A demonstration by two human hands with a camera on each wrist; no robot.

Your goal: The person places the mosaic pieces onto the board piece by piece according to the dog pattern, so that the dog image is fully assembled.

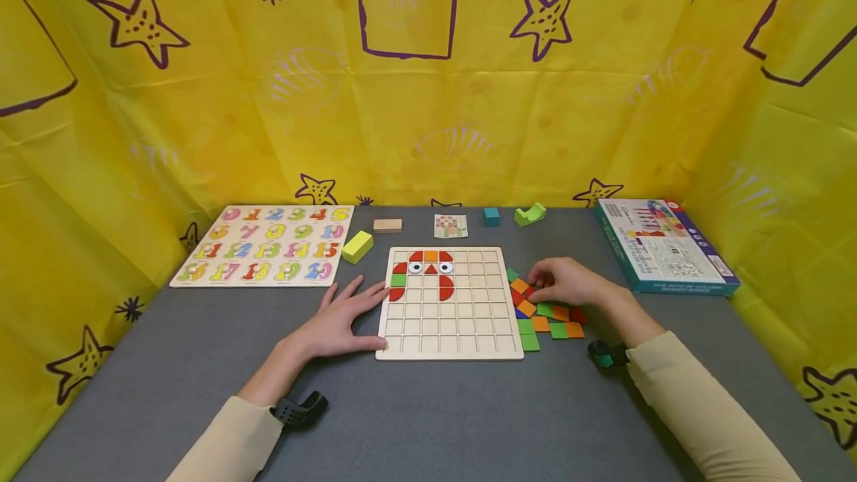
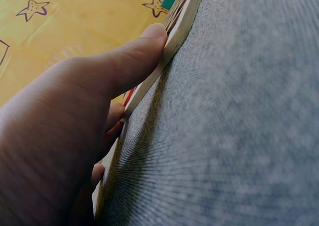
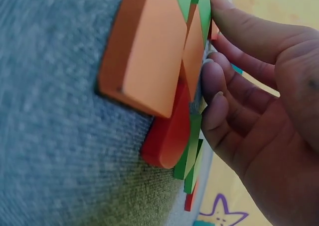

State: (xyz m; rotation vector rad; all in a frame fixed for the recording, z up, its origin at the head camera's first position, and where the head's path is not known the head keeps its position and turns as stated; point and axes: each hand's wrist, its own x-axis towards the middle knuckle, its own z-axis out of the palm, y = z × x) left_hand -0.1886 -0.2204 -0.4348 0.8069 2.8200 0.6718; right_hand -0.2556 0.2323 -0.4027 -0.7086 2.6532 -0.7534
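Note:
A pale wooden grid board [image 1: 469,318] lies on the table, its upper left part filled with red, orange, green and eye-patterned tiles. My left hand [image 1: 344,322] is spread at the board's left side, thumb near the lower corner and fingertips at the edge. In the left wrist view the thumb [image 2: 134,56] lies against the board's rim. To the right of the board is a loose pile of orange, green, red and blue tiles [image 1: 541,324]. Over this pile, my right hand [image 1: 565,281] pinches a red tile [image 3: 215,30] between thumb and forefinger, its other fingers curled.
A number puzzle board [image 1: 261,244] lies at the left, with a yellow block [image 1: 358,247] beside it. Behind the grid board are a wooden block [image 1: 387,225], a picture card [image 1: 451,226], a blue cube [image 1: 492,216] and a green curved block [image 1: 530,214]. A game box [image 1: 663,244] lies at the right.

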